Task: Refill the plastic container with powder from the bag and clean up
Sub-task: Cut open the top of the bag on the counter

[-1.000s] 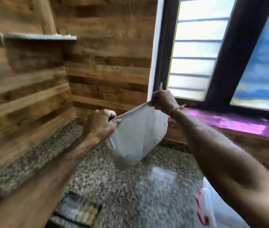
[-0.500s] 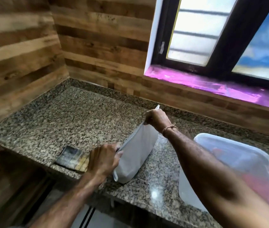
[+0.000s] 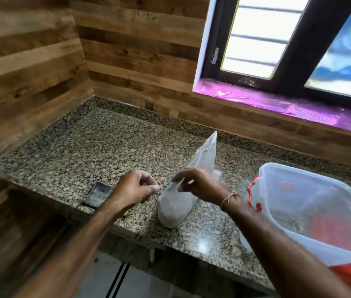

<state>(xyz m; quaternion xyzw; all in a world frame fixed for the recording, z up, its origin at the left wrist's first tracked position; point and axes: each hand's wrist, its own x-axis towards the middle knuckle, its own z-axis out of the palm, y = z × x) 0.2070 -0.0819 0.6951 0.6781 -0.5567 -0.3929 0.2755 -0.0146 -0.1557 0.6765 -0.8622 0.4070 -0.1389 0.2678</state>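
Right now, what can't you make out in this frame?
- Bag seal: head view, right hand covers the near top edge; open or zipped unclear.
- Powder level: the bag's film is cloudy.
- Plastic container: cut off by the right edge; contents blurred behind the translucent lid.
- Dark flat object: left hand partly hides it; unidentifiable.

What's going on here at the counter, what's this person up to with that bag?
A person is working the top edge of a translucent zip bag with both hands. The bag stands on the granite counter. The right hand pinches the top edge, and the left hand has its fingers bunched at the bag's near corner. A large lidded plastic container with red clips sits to the right, and a small dark packet lies at the counter's front edge.
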